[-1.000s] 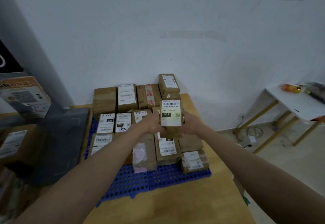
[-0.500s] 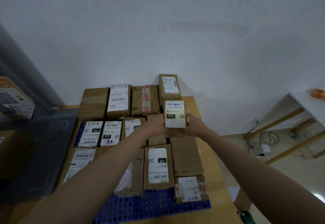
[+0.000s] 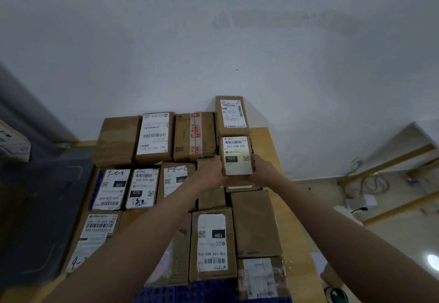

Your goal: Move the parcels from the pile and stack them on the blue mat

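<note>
Placement step: both hands [image 3: 237, 172] gripping parcel [image 3: 236, 155] over blue mat [image 3: 190, 290]. Next: lower, align, release.

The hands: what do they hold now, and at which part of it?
Both hold one small parcel labelled 032-038-E01: the left hand grips its left side, the right hand its right side.

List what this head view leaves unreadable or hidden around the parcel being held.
- Underside of the held parcel: hidden by the box itself, so whether it already rests on the box below cannot be told.
- Fingertips of the left hand and right hand: tucked behind the parcel's sides.
- Blue mat: mostly covered by parcels and cut off by the bottom edge.
- Small label print: too fine to read.
</note>
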`<control>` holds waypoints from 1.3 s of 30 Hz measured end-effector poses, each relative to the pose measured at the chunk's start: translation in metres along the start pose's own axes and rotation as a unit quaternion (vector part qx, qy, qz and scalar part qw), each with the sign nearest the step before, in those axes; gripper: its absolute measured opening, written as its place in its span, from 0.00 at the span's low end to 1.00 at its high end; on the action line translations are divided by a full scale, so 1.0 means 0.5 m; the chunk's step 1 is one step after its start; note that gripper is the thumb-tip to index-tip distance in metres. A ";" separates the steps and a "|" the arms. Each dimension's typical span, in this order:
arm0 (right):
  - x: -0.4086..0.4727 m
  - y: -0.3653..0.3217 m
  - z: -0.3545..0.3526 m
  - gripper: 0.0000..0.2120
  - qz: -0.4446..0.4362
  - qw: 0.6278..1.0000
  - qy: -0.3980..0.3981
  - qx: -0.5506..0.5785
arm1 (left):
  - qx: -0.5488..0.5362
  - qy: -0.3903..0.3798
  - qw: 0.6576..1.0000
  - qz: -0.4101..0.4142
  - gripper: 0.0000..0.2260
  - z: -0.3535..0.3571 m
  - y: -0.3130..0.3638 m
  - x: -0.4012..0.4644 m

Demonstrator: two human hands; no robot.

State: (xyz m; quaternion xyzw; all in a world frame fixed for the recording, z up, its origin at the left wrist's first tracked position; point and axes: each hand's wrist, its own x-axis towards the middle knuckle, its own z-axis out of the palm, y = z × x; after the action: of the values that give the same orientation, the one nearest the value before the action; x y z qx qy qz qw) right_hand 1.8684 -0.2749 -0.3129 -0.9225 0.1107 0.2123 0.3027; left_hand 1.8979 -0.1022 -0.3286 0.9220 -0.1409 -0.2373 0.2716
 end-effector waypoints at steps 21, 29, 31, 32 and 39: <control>-0.140 -0.152 -0.003 0.31 -0.100 0.987 0.013 -0.127 | 0.159 -0.057 0.983 -0.073 0.24 -0.146 -0.051 -0.188; -0.276 -0.306 0.092 0.34 -0.168 0.961 -0.087 -0.200 | 0.169 -0.011 0.979 -0.113 0.27 -0.210 -0.144 -0.430; -0.310 -0.342 0.118 0.35 -0.184 0.955 -0.099 -0.211 | 0.180 -0.002 0.976 -0.120 0.26 -0.227 -0.168 -0.493; -0.326 -0.361 0.132 0.35 -0.191 0.951 -0.106 -0.217 | 0.178 0.000 0.976 -0.126 0.26 -0.235 -0.181 -0.523; -0.428 -0.495 0.233 0.30 -0.250 0.927 -0.130 -0.247 | 0.154 0.042 0.974 -0.163 0.13 -0.276 -0.284 -0.717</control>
State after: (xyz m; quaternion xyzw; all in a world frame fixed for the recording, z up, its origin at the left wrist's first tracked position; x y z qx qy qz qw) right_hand 1.7235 0.0079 -0.1726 -0.9302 -0.2199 0.2684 0.1202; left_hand 1.6837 0.2124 -0.1779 0.9724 -0.0123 -0.2146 0.0903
